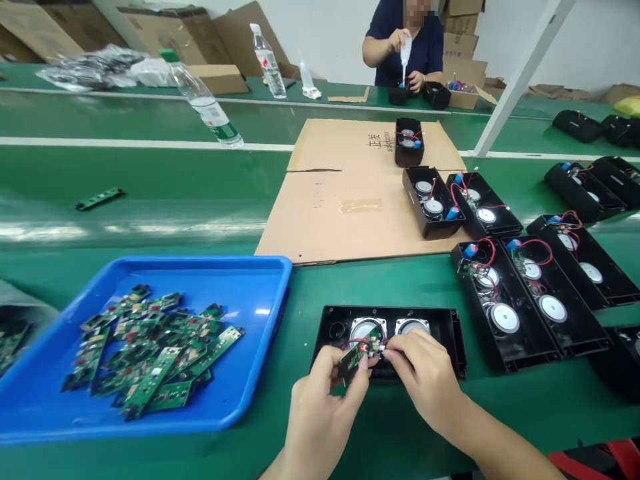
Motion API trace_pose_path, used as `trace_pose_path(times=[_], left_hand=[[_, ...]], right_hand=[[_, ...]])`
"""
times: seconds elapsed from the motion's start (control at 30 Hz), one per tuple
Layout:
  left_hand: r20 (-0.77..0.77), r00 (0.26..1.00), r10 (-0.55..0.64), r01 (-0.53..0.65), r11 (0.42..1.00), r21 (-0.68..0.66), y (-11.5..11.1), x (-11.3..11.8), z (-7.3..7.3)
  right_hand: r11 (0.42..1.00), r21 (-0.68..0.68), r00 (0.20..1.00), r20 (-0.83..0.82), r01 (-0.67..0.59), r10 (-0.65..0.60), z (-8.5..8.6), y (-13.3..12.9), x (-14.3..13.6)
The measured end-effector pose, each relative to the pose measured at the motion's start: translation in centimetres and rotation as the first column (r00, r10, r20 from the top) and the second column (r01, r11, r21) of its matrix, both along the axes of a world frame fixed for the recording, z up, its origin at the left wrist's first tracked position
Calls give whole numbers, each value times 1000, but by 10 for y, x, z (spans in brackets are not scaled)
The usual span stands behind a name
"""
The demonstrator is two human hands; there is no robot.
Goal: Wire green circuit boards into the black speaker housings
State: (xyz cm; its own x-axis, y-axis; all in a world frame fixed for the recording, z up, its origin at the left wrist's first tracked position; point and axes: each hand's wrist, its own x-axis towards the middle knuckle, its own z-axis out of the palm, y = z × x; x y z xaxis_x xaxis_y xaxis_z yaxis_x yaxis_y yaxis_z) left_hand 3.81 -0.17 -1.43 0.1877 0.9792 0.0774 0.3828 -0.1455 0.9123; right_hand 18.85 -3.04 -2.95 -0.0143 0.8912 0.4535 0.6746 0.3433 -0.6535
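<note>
My left hand [323, 410] grips a green circuit board [351, 361] between thumb and fingers, tilted above a black speaker housing [390, 312]. At the board's right end, the fingertips of my right hand [430, 380] pinch a small white connector [383, 347]. Whether the connector is seated in the board is hidden by the fingers. Thin red wires [351, 341] run by the board. Two round speakers show inside the housing, the left speaker [369, 327] and the right speaker [413, 325], both partly covered by my hands and the board.
A blue tray [265, 280] of loose circuit boards [165, 360] is at left. Several black housings with speakers [505, 319] line the right side. Behind lies a cardboard sheet [320, 227]. A water bottle [207, 110] stands farther back. Across the bench, a person [377, 50] holds a white squeeze bottle.
</note>
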Motion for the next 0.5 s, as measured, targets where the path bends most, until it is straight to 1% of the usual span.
trace_pose_path(times=[0.1, 0.17, 0.23, 0.3, 0.33, 0.4, 0.43, 0.5], left_hand=[[34, 999, -18, 17, 999, 39, -3, -2, -10], [27, 999, -45, 43, 997, 71, -5, -3, -13], [6, 997, -74, 72, 990, 120, -5, -3, -12], [-13, 993, -121, 122, 980, 155, -3, -4, -9], [-20, 987, -158, 159, 976, 147, -1, -4, -7], [-14, 971, -237, 237, 968, 85, 3, -7, -1], [-5, 963, -271, 271, 962, 39, 5, -9, 1], [32, 946, -323, 324, 945, -43, 8, -13, 4]], right_hand=[[1000, 22, 1000, 10, 10, -11, 0, 0, 1], [1000, 25, 1000, 16, 5, -6, 1, 0, 1], [1000, 19, 999, 49, -13, 12, 2, 0, 1], [999, 14, 996, 89, -29, 28, 3, 1, 1], [999, 11, 994, 99, -34, 33, 3, 1, 1], [999, -17, 997, 70, -32, 33, 3, 1, 1], [998, -52, 999, 28, -26, 27, 3, 1, 1], [985, -171, 997, -76, -29, 16, 3, 1, 3]])
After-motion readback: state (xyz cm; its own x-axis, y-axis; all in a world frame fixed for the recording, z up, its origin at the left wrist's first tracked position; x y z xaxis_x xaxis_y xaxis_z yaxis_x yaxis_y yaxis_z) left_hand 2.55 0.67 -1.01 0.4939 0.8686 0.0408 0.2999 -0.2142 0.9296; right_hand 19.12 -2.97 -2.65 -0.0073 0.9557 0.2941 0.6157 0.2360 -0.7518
